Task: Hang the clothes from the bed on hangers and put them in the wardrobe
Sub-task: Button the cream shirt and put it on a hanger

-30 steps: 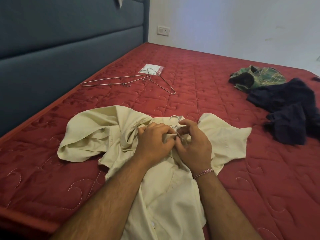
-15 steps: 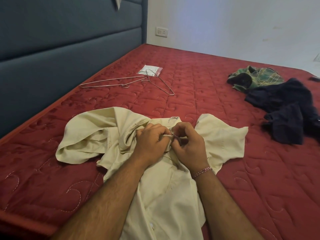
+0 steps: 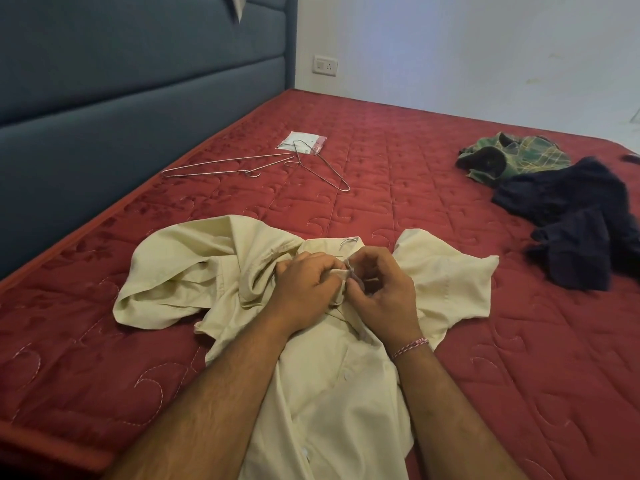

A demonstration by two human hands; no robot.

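Shirt, cream-coloured, lies crumpled on the red quilted bed right in front of you, its collar end pointing away from you and its buttoned front running back between your forearms. Your left hand has its fingers curled, pinching a fold of the cloth at the collar. Your right hand meets it there, fingers bent in and pinching the same spot of the collar, thumb against the fabric; what exactly lies between those fingertips is too small to tell. A thin wire hook pokes out of the shirt's neck just beyond your knuckles. A red-and-white thread band circles your right wrist.

Further up the bed, near the blue padded headboard, two bare wire hangers lie overlapping, one resting across a small plastic packet. Off to your right, well apart from the shirt, a green plaid garment sits bunched, with a dark navy garment touching it on the near side. A wall socket sits above the bed's far corner.
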